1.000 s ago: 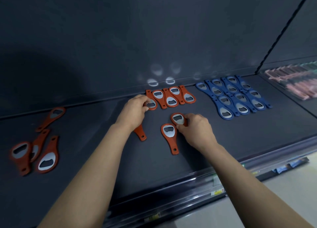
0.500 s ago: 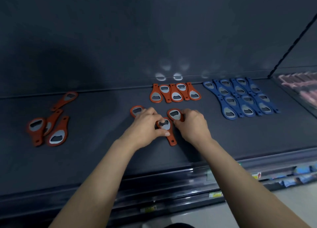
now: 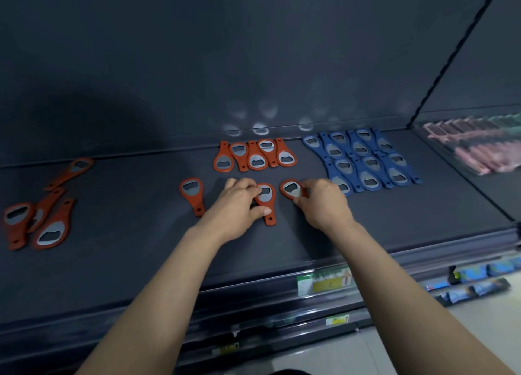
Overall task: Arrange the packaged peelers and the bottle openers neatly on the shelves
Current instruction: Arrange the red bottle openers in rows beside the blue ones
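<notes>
On the dark shelf [image 3: 394, 228], toward twelve o'clock from me, the finished row of orange openers [image 3: 255, 157] lay against the back wall, and the blue block [image 3: 363, 160] sat tidy at about one o'clock. What had changed within the last second was my left hand [image 3: 236, 208]: it had let go of the opener at eleven o'clock [image 3: 191, 195], which now lay free and apart from my fingers, and had come across to the middle opener [image 3: 266, 201]. I was pinching that one, thumb near its handle and fingertips at its metal head. My right hand [image 3: 321, 202] was closed on the head of the opener just beside it [image 3: 291, 190], whose handle was hidden under my palm. I judged this meant a second orange row was forming in front of the first, with three pieces roughly placed but not yet squared up.

The loose pile [image 3: 36, 219] at nine o'clock was untouched. The packaged peelers [image 3: 473, 149] lay on the next shelf section at two o'clock, too blurred to judge.

The price tag [image 3: 324, 283] on the shelf edge showed green and yellow, but I could not read any writing or brand.
</notes>
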